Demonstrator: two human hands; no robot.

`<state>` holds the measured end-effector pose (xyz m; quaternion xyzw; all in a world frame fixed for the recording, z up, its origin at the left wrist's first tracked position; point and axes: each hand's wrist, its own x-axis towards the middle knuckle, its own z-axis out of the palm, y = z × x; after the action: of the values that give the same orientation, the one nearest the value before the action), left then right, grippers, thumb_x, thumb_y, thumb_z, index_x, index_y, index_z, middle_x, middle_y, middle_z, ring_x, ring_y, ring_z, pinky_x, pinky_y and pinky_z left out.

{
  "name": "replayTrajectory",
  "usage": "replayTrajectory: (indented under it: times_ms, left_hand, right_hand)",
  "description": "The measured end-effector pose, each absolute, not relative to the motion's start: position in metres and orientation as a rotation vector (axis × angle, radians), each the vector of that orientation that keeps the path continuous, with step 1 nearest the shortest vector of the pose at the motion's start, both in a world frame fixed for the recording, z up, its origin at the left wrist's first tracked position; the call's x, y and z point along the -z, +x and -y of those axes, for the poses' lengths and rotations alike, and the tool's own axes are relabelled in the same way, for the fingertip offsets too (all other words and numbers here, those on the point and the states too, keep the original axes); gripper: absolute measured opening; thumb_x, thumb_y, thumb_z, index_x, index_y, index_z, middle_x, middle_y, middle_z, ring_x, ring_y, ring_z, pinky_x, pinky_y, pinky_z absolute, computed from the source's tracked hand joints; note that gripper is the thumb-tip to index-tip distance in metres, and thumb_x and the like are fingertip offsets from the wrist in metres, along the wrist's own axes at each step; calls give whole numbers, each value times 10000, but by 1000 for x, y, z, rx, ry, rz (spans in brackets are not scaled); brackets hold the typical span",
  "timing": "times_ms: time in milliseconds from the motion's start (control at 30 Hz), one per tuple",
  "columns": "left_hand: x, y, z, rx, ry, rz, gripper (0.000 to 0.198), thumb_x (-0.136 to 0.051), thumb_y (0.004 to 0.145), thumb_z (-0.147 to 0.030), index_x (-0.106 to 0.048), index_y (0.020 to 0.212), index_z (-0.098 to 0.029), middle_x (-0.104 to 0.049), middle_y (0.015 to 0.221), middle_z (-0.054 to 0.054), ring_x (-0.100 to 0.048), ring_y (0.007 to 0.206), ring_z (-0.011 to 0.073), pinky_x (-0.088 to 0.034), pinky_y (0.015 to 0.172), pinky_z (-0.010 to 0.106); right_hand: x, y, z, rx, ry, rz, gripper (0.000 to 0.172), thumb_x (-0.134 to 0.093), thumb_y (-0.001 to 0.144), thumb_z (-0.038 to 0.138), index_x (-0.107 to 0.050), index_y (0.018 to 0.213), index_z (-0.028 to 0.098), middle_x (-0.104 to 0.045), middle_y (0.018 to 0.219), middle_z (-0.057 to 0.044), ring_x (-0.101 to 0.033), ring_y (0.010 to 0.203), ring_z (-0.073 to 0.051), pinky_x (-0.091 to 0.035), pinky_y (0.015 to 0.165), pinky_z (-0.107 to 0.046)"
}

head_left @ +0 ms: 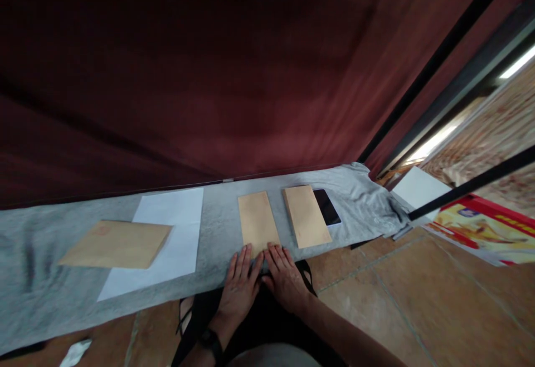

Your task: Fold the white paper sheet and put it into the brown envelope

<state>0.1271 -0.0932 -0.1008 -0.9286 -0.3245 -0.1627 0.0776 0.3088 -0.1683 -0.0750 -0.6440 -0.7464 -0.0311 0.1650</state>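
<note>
A tan envelope (257, 218) lies flat on the grey cloth in front of me. My left hand (241, 283) rests on its near left edge, fingers stretched out. Beside it, my right hand (285, 280) lies flat with spread fingers on the near right edge of the same envelope. Neither hand grips anything. Right of this envelope sits a stack of tan envelopes (307, 216), partly over a dark phone (327, 208). At the left, more tan envelopes (119, 243) overlap white paper sheets (178, 244).
The grey cloth (219, 216) covers a narrow surface, with a dark red curtain (234, 105) behind it. Black metal bars (430, 66) stand at the right. A red and yellow box (489, 230) and a white board (420, 191) are at the far right.
</note>
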Motion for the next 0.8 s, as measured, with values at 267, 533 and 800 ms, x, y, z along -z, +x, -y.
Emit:
replayTrajectory:
  times_ms: [267, 533, 800]
  left_hand:
    - [100, 123, 94, 516, -2769, 963, 702, -547, 915, -253, -326, 1578, -184, -289, 1651, 171, -327, 1506, 324, -306, 1211, 500]
    - [98, 126, 95, 504, -2774, 974, 586, -534, 882, -188, -488, 1463, -136, -404, 1588, 203, -397, 1469, 334, -390, 1166, 491]
    - [105, 127, 97, 478, -2791, 991, 562, -530, 888, -204, -494, 1447, -156, -308, 1639, 183, -346, 1495, 338, -319, 1210, 540]
  right_hand:
    - [89, 295, 175, 168, -2018, 1863, 567, -440, 1045, 361, -382, 1550, 111, -424, 1586, -144, -418, 1456, -282, -323, 1220, -464]
    - [81, 289, 146, 118, -1980, 1779, 501, -434, 1047, 334, -468, 1506, 138, -494, 1539, -129, -427, 1453, -269, -353, 1206, -476]
    - [90, 295, 122, 111, -1959, 1876, 520, -448, 1044, 343, -435, 1530, 159, -431, 1585, -124, -394, 1474, -250, -336, 1208, -439]
